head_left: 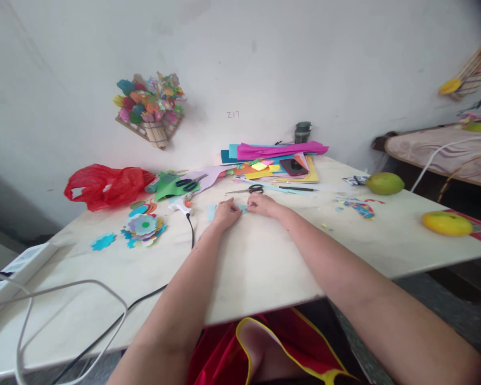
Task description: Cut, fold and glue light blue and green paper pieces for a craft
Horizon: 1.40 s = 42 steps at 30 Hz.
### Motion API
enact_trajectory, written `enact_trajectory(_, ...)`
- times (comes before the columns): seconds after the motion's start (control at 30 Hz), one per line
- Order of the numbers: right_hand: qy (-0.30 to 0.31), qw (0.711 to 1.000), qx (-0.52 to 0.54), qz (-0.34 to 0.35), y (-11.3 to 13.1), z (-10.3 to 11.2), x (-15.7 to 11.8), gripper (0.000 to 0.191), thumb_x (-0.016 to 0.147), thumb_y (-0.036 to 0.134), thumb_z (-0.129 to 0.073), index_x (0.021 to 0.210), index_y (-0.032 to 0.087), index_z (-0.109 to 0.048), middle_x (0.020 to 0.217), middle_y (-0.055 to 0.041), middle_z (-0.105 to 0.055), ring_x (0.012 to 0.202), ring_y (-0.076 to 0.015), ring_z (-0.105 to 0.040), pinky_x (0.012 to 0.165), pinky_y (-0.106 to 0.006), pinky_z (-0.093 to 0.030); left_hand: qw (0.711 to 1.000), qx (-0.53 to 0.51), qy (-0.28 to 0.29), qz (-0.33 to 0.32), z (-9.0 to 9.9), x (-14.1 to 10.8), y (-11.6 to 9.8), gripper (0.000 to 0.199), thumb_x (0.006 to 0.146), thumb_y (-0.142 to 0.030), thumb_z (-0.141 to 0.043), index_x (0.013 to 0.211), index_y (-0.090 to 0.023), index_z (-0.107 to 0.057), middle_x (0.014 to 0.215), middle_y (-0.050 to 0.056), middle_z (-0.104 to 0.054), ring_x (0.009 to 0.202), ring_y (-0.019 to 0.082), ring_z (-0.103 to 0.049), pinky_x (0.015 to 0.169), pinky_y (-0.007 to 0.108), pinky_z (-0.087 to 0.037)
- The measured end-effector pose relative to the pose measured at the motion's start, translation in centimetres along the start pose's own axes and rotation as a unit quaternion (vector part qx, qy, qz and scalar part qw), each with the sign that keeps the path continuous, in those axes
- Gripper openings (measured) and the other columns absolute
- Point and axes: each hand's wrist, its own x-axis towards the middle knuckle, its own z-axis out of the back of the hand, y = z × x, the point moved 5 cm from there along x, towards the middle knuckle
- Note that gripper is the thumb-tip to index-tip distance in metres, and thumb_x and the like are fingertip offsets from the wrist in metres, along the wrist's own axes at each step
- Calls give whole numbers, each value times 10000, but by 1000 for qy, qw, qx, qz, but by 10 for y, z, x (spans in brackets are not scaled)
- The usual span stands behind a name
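A light blue strip of paper (211, 213) lies on the white table, partly covered by my fingers. My left hand (226, 214) is closed, its bent fingers pressing on the strip and its thumb pointing right. Beside it, my right hand (261, 205) pinches the right end of the paper between thumb and fingers. The piece's full outline is hidden under both hands. Just beyond them lie black-handled scissors (256, 189). A white glue gun (180, 205) with a black cord rests to the left of my left hand.
Layered paper flowers (145, 225) and a blue cutout (103, 242) lie left. Behind are a red plastic bag (108, 184), more scissors (188, 184), coloured sheets (280, 151) and a phone (294, 167). Right are paper scraps (359, 208) and two mangoes (385, 183). Cables cross the left front.
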Motion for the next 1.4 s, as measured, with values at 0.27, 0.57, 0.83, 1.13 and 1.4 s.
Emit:
enact_trajectory(0.27, 6, 1000, 4, -2, 0, 1, 1, 157, 739, 291, -563, 693, 152, -619, 923, -44, -634, 808, -138, -559, 624, -182, -366, 999, 43, -1, 12, -2, -1, 3, 309, 703, -296, -575, 986, -173, -586, 1168, 67, -568, 1246, 238, -324, 991, 321, -307)
enact_trajectory(0.57, 16, 1000, 0, -27, 2, 2, 0, 135, 729, 274, -570, 698, 153, -622, 845, -41, -644, 774, -139, -561, 613, -188, -362, 991, 108, 70, 28, -9, 0, 6, 620, 754, -377, -455, 1335, -219, -303, 1425, 32, -281, 1343, 227, 21, 1089, 392, -60)
enact_trajectory(0.83, 13, 999, -16, -25, 7, 6, -3, 134, 746, 282, -569, 715, 164, -623, 874, -43, -647, 789, -137, -570, 629, -182, -368, 988, 113, 80, 65, -12, 0, 5, 709, 745, -516, -422, 1372, -237, -241, 1441, 41, -245, 1339, 271, 18, 1071, 445, -97)
enact_trajectory(1.13, 23, 1000, -14, 0, -1, 7, -3, 146, 763, 289, -572, 774, 158, -637, 972, -56, -623, 823, -139, -565, 663, -193, -380, 988, 110, 87, 71, -11, 0, 1, 676, 741, -494, -446, 1358, -279, -272, 1449, 47, -212, 1332, 302, 48, 1022, 544, -134)
enact_trajectory(1.4, -1, 1000, 2, 2, -15, 10, -7, 121, 752, 274, -593, 751, 161, -637, 1141, -65, -540, 929, -159, -540, 771, -238, -401, 986, 118, 99, 69, -11, 0, 1, 683, 749, -517, -406, 1372, -294, -236, 1458, 34, -185, 1327, 297, 80, 1031, 536, -96)
